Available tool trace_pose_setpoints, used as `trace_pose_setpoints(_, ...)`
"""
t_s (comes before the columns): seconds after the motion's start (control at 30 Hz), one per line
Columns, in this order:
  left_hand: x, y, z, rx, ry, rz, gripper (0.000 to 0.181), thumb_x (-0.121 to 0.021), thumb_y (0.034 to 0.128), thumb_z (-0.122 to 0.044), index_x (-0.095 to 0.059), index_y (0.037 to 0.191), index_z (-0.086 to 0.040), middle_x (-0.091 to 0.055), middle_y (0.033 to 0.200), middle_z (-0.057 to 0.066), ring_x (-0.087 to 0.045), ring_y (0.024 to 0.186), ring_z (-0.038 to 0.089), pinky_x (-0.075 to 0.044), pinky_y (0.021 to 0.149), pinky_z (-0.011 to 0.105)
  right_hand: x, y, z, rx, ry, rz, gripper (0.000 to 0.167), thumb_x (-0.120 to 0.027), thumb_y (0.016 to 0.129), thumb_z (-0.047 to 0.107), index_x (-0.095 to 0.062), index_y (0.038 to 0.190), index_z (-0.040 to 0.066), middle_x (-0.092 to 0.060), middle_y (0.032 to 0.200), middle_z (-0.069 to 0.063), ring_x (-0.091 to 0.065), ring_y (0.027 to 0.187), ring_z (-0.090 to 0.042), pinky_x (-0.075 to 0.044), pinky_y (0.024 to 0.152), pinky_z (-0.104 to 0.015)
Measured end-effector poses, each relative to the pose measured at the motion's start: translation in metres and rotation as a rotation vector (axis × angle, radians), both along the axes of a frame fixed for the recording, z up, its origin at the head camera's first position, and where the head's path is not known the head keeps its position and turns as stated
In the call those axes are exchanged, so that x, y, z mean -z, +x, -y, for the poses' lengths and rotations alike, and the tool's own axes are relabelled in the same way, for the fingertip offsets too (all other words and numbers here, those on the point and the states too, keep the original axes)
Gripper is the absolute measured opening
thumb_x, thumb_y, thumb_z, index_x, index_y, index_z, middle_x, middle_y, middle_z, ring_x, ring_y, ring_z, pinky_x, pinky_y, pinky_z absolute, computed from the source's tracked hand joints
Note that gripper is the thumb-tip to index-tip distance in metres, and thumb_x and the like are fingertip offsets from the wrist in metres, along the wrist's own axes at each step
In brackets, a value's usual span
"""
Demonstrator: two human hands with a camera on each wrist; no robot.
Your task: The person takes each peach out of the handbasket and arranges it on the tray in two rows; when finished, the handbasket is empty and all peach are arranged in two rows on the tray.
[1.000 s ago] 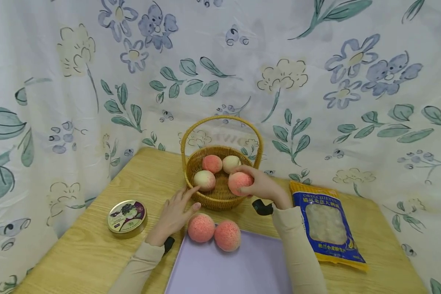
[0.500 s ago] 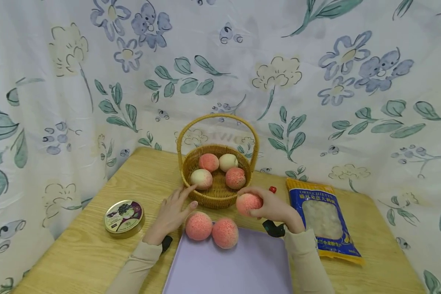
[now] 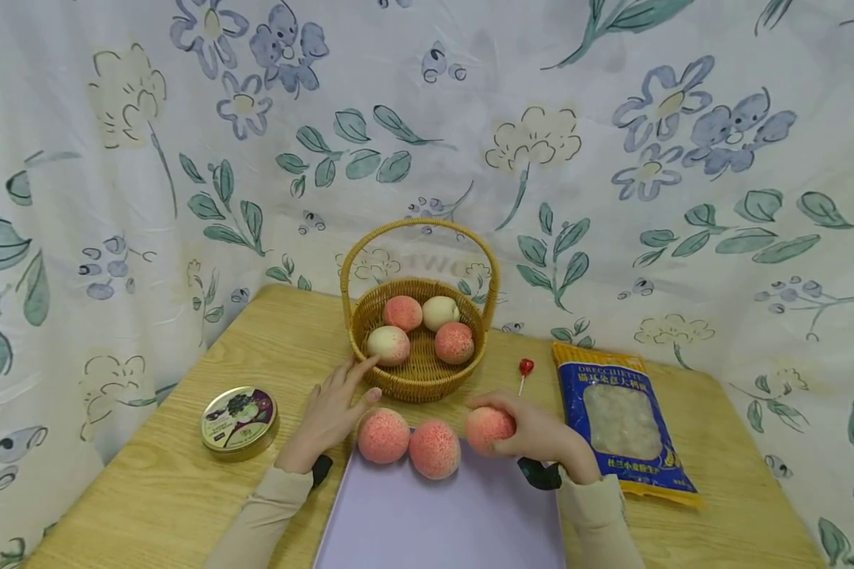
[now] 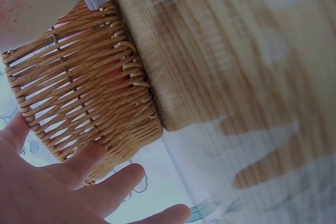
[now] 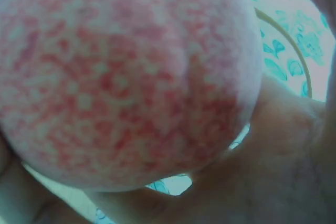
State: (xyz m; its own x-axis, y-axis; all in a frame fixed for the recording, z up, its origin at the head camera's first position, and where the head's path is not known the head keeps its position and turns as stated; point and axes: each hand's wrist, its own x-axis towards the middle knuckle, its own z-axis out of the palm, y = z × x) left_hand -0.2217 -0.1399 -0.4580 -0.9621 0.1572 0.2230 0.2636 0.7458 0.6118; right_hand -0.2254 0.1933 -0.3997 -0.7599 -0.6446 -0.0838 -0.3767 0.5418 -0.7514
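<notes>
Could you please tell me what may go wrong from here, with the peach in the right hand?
The right hand holds the peach near the purple tray's far edge; released there, this round thing might roll away. It could also knock the middle peach, which sits close by. The left hand is at the basket, so a careless push might shift it.

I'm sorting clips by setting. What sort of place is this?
Probably an indoor tabletop setup, perhaps staged: a floral curtain backs a wood-grain table, on which stands a wicker basket holding peach-like fruit.
</notes>
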Motion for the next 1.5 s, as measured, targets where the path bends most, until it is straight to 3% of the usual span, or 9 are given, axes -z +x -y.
trace_pose_setpoints(0.07,0.000,0.000,0.000,0.002,-0.002,0.001,0.059,-0.047,0.0981,-0.050,-0.033,0.151,-0.028,-0.029,0.155,0.027,-0.032,0.138,0.051,-0.022,0.103,0.077,0.002,0.004,-0.002,0.003,0.031,-0.014,0.058,-0.074,0.077,0.012,-0.051,0.129,0.006,-0.056,0.129,-0.013,-0.055,0.108,-0.025,-0.049,0.086,-0.035)
trace_pose_setpoints(0.2,0.001,-0.001,0.000,0.002,-0.008,-0.001,0.059,-0.047,0.0981,-0.050,-0.032,0.151,-0.028,-0.028,0.155,0.028,-0.032,0.138,0.052,-0.021,0.103,0.077,0.006,0.011,-0.002,-0.001,0.085,-0.047,0.056,-0.074,0.073,0.010,-0.051,0.124,0.005,-0.059,0.119,-0.009,-0.057,0.099,-0.020,-0.050,0.081,-0.030)
trace_pose_setpoints(0.5,0.002,-0.003,0.001,0.009,-0.020,0.006,0.059,-0.046,0.0986,-0.050,-0.031,0.152,-0.029,-0.029,0.154,0.028,-0.031,0.138,0.052,-0.021,0.103,0.077,0.021,0.018,0.007,0.000,0.148,-0.061,0.057,-0.076,0.076,0.016,-0.058,0.130,0.016,-0.057,0.131,-0.007,-0.054,0.115,-0.023,-0.048,0.092,-0.037)
trace_pose_setpoints(0.73,0.001,-0.004,0.003,-0.003,-0.035,0.005,0.059,-0.045,0.0986,-0.051,-0.030,0.152,-0.029,-0.028,0.154,0.028,-0.031,0.139,0.051,-0.019,0.104,0.078,0.024,0.017,0.023,-0.020,0.158,-0.056,0.057,-0.075,0.075,0.016,-0.059,0.129,0.019,-0.057,0.128,-0.007,-0.054,0.109,-0.020,-0.047,0.089,-0.034)
trace_pose_setpoints(0.9,0.004,-0.003,0.002,0.002,-0.034,0.016,0.060,-0.044,0.0986,-0.053,-0.029,0.152,-0.031,-0.027,0.155,0.027,-0.030,0.140,0.051,-0.019,0.104,0.077,0.022,0.019,0.024,-0.010,0.180,-0.008,0.056,-0.074,0.073,0.012,-0.060,0.127,0.016,-0.058,0.127,-0.007,-0.054,0.106,-0.019,-0.047,0.089,-0.037)
trace_pose_setpoints(1.03,0.003,-0.003,0.003,0.006,-0.021,0.010,0.060,-0.043,0.0984,-0.053,-0.030,0.152,-0.030,-0.027,0.155,0.027,-0.030,0.139,0.052,-0.019,0.104,0.078,0.021,0.020,0.023,-0.010,0.178,0.013,0.060,-0.074,0.073,0.011,-0.057,0.130,0.016,-0.057,0.133,-0.008,-0.053,0.113,-0.021,-0.046,0.093,-0.040)
trace_pose_setpoints(1.23,0.000,-0.002,0.003,-0.002,-0.014,0.005,0.060,-0.045,0.0981,-0.052,-0.031,0.152,-0.028,-0.027,0.155,0.028,-0.030,0.139,0.052,-0.019,0.104,0.078,0.019,0.019,0.019,-0.019,0.126,0.056,0.066,-0.076,0.077,0.019,-0.050,0.137,0.009,-0.053,0.138,-0.014,-0.052,0.119,-0.028,-0.046,0.095,-0.042)
trace_pose_setpoints(1.37,0.001,-0.001,0.000,0.001,-0.025,0.003,0.060,-0.045,0.0983,-0.052,-0.032,0.152,-0.027,-0.028,0.154,0.029,-0.031,0.139,0.052,-0.020,0.103,0.078,0.010,0.016,0.011,-0.014,0.087,0.076,0.066,-0.072,0.083,0.020,-0.044,0.139,-0.001,-0.051,0.138,-0.024,-0.052,0.121,-0.039,-0.046,0.098,-0.050)
trace_pose_setpoints(1.5,0.001,-0.001,-0.001,0.000,-0.018,0.005,0.060,-0.045,0.0982,-0.052,-0.031,0.152,-0.028,-0.028,0.155,0.028,-0.031,0.139,0.052,-0.020,0.104,0.078,-0.004,0.008,0.006,0.014,0.064,0.069,0.061,-0.066,0.090,0.020,-0.041,0.140,-0.004,-0.044,0.141,-0.030,-0.046,0.125,-0.050,-0.042,0.101,-0.059)
